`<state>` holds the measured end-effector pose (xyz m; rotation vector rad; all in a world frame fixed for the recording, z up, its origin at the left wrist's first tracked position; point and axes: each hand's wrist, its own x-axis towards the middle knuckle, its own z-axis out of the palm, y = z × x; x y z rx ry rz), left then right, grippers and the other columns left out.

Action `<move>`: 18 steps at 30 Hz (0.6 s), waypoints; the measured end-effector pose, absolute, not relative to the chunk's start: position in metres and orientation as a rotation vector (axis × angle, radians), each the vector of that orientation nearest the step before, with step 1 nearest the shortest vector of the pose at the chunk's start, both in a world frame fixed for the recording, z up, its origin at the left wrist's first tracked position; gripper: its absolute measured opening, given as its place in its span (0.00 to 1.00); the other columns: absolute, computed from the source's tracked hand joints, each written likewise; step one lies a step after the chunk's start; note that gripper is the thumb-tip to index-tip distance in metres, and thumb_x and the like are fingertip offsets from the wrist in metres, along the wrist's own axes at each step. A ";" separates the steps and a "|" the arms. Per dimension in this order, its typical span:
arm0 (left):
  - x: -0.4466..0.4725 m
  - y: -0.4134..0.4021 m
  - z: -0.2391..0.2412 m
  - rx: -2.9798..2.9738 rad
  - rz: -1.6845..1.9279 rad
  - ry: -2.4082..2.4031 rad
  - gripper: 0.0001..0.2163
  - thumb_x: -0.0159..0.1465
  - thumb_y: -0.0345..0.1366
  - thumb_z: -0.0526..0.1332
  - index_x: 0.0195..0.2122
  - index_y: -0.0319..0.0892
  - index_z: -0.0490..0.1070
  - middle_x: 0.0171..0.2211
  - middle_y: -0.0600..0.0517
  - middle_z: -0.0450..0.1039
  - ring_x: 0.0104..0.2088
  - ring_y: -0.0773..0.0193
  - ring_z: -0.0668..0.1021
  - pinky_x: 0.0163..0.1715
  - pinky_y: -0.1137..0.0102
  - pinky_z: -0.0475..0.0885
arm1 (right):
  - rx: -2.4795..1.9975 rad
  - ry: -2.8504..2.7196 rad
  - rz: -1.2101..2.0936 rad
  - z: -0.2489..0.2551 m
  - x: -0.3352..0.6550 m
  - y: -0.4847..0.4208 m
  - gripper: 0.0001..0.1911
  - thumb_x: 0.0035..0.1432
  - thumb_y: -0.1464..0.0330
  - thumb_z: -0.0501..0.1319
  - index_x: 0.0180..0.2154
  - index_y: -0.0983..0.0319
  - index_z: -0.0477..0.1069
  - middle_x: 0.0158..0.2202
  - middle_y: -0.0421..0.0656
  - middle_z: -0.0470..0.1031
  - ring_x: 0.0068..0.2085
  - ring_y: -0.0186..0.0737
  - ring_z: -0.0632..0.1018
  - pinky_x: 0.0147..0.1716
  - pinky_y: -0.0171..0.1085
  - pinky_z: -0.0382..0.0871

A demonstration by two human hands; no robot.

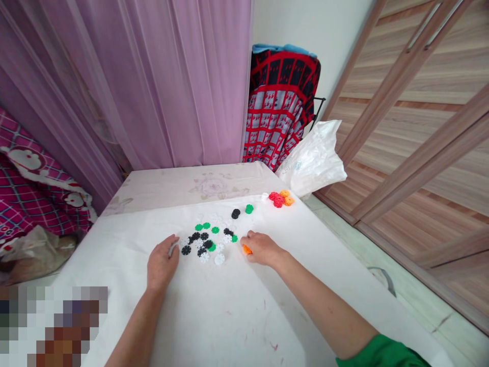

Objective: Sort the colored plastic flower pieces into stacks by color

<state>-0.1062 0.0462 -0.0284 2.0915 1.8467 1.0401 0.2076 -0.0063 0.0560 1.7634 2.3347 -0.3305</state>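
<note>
Grip, right (262,248): orange piece (247,250) grasped
Grip, left (162,261): hold cannot be told
Red pieces (277,200): gathered
Mixed discs (186,250): left ungrouped

A room in a home — purple curtain (198,86), wardrobe (416,127) (wood-grained) and flower-printed cloth (212,186) show it.

Passage over near tablecloth (214,316) between forearms (139,326); scattered discs (195,236) obstruct middle; plastic bag (315,160) beside far-right edge.
</note>
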 end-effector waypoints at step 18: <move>-0.111 0.046 -0.027 2.132 0.938 1.890 0.19 0.62 0.45 0.50 0.45 0.45 0.76 0.52 0.48 0.77 0.52 0.53 0.77 0.54 0.58 0.71 | 2.251 1.848 -0.297 0.049 0.380 0.039 0.16 0.55 0.68 0.59 0.47 0.60 0.72 0.45 0.49 0.73 0.41 0.47 0.76 0.37 0.38 0.62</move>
